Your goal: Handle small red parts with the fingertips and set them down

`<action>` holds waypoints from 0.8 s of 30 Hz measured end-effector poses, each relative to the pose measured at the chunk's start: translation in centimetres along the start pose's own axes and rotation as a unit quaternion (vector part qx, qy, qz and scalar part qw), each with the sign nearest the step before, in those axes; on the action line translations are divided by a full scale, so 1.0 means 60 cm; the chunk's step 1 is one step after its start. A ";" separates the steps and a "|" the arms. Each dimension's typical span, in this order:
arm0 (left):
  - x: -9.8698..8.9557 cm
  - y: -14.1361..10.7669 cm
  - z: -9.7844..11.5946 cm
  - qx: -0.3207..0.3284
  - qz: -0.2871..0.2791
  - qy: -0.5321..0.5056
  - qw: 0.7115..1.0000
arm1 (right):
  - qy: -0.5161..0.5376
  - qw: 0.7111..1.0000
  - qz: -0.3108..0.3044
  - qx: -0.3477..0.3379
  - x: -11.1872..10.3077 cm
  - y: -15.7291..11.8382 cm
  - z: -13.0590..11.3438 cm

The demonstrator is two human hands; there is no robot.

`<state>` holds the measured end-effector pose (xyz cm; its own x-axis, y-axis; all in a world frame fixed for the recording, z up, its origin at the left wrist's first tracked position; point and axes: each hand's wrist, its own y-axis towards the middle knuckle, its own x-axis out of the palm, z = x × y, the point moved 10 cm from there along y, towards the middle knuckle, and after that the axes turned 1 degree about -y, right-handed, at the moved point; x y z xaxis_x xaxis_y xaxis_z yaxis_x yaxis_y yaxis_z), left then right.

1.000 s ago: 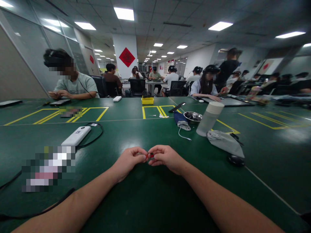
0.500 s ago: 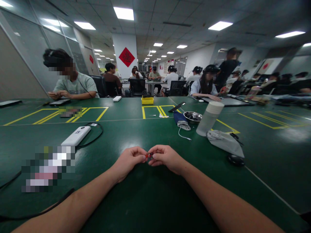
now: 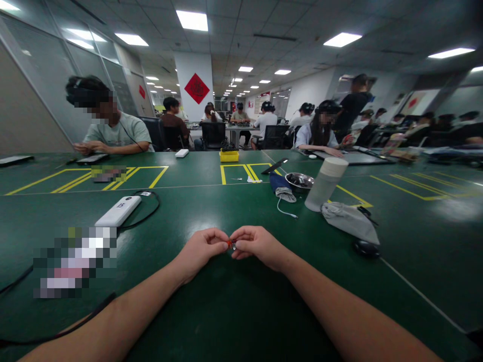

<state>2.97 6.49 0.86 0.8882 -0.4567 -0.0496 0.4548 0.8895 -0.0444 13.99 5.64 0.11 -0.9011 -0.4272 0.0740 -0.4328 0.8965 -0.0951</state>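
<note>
My left hand (image 3: 206, 247) and my right hand (image 3: 258, 245) meet fingertip to fingertip above the green table (image 3: 226, 311). Pinched in the left fingers is a small orange-red piece (image 3: 229, 243). At the right fingertips shows a small shiny piece (image 3: 234, 245), dark and silvery. The two pieces touch or lie very close together; their kind is too small to make out, and the fingers hide most of them. Both hands are closed in a pinch.
On the left lies a white power bank (image 3: 118, 211) with a black cable. To the right stand a frosted bottle (image 3: 326, 183) and a metal bowl (image 3: 300, 181), with a grey pouch (image 3: 349, 221) and black mouse (image 3: 366, 248) nearby. A yellow box (image 3: 229, 156) sits farther back. Co-workers sit across the table.
The small piece at my right fingertips has turned slightly and now shows a silvery side. Both hands stay almost in place.
</note>
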 end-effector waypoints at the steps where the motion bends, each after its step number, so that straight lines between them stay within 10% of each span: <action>1: 0.000 0.000 -0.001 -0.003 0.001 -0.002 1.000 | -0.002 1.000 0.002 -0.001 -0.001 0.000 0.000; 24: 0.000 0.005 -0.012 -0.008 -0.020 -0.059 0.998 | 0.032 0.999 0.021 -0.009 -0.007 0.001 -0.003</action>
<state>3.09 6.73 0.13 0.8709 -0.4864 0.0705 0.4904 0.8695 -0.0595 14.35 5.90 0.28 -0.9147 -0.3812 0.1339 -0.3935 0.9157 -0.0811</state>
